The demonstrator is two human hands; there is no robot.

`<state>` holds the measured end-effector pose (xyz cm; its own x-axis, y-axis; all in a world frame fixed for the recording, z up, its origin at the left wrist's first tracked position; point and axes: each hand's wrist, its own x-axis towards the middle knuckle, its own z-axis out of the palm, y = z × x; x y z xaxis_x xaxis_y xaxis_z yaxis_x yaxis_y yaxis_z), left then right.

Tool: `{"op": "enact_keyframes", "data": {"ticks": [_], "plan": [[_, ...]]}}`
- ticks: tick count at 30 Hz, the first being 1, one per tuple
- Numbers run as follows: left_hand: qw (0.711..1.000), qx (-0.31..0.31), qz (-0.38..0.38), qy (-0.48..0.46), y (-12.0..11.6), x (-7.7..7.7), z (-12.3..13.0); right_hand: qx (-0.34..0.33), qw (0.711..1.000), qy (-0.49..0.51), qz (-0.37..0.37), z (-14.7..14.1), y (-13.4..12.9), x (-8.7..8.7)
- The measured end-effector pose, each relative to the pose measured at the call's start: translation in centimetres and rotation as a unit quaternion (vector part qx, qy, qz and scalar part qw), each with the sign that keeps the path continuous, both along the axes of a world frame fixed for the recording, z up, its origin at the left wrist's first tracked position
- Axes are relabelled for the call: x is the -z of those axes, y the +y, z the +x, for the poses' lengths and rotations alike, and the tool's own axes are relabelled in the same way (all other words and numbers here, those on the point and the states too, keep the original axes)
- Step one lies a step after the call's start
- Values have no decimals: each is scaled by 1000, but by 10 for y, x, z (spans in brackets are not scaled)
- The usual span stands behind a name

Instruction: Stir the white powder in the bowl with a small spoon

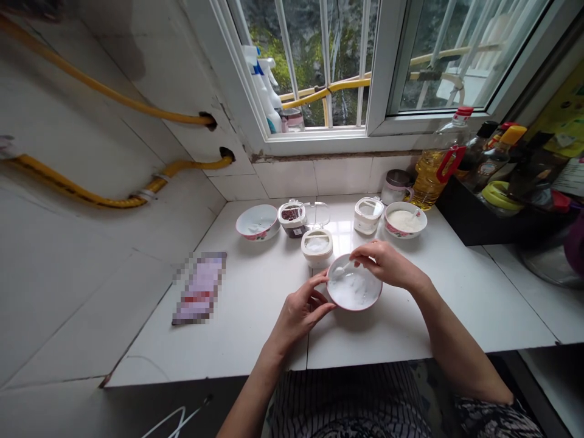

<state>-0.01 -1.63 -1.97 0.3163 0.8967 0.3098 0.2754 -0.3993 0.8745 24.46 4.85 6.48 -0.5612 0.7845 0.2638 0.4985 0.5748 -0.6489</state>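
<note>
A white bowl with a red rim [355,307] stands on the counter in front of me, with white, wet-looking contents over its bottom. My left hand [302,310] steadies it from the left, thumb and fingers against its side. Between the fingertips of my right hand [385,263] is a small white spoon [340,270], its head inside the bowl near the left wall. Just behind the bowl sits a white seasoning jar [317,246] holding white grains, its top open.
Behind are a jar of dark red bits [292,218], a flowered bowl [258,222], another white jar [368,214] and a bowl of pale powder [406,220]. An oil bottle [431,167] and a black bottle rack [472,216] stand right. A blurred purple packet [201,287] lies left.
</note>
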Motion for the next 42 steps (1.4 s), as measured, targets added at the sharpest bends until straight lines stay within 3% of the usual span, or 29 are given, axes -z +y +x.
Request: {"op": "enact_keyframes", "data": {"ticks": [4, 9, 13, 19, 25, 30, 36, 42], "plan": [[1000, 2, 4, 0, 0, 0, 0, -52, 998, -27, -21, 0, 0, 3], [1000, -1, 4, 9, 0, -2, 1, 3, 1000, -28, 5, 0, 0, 0], [1000, 1, 8, 9, 0, -2, 1, -27, 998, -43, -25, -2, -2, -4], [1000, -1, 8, 11, 0, -1, 1, 28, 998, 23, -55, 4, 1, -6], [1000, 3, 1, 3, 0, -1, 1, 25, 997, 28, -66, -8, -2, -2], [1000, 1, -5, 4, 0, 0, 1, 4, 989, 71, -126, -18, -5, 3], [1000, 1, 0, 13, 0, 0, 0, 60, 951, 171, -251, -10, 1, 3], [1000, 4, 2, 14, 1, -1, 1, 112, 938, 187, -269, -4, 7, 4]]}}
